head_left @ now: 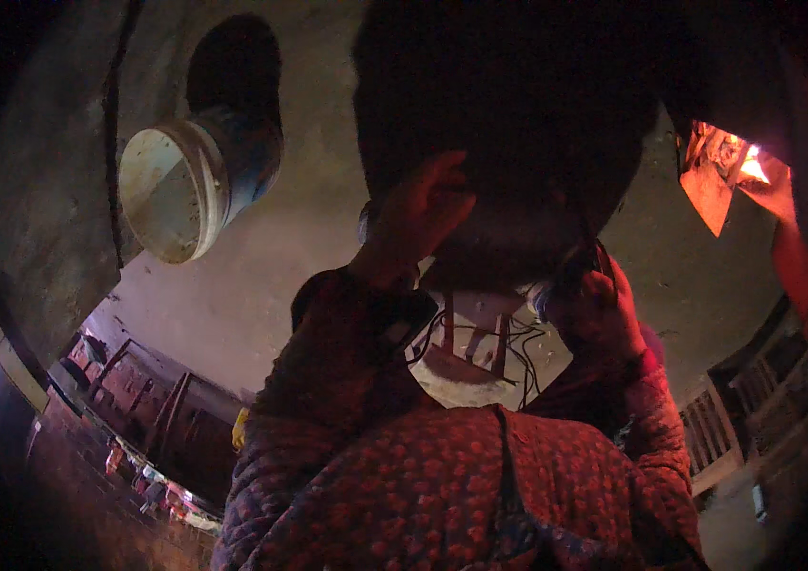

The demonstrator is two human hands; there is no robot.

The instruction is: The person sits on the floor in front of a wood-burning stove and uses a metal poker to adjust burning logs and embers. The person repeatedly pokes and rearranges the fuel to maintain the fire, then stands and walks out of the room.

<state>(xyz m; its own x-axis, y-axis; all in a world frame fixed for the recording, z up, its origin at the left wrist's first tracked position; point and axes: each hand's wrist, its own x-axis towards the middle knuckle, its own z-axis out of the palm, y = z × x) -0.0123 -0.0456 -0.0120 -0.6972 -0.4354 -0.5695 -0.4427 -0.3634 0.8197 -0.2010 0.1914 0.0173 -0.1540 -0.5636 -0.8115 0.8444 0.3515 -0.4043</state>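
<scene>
Most of the space before me is taken by a large dark shape (499, 105) in deep shadow, its kind hidden. My left hand (418, 214) is at its near left side, index finger stretched out and apart from the others, with nothing visible in it. To the right, my right hand (610, 305) is closed near the lower right edge of the shape. A thin dark strip rises by its fingers, but what they hold is too dark to name. Patterned quilted sleeves cover both forearms.
A pale bucket (209, 186) is at the left. Flames and glowing wood (751, 167) light the far right. Between my arms show a wooden stool-like piece (466, 362) and dark cords (525, 357). Slatted wooden furniture (708, 433) is at the lower right.
</scene>
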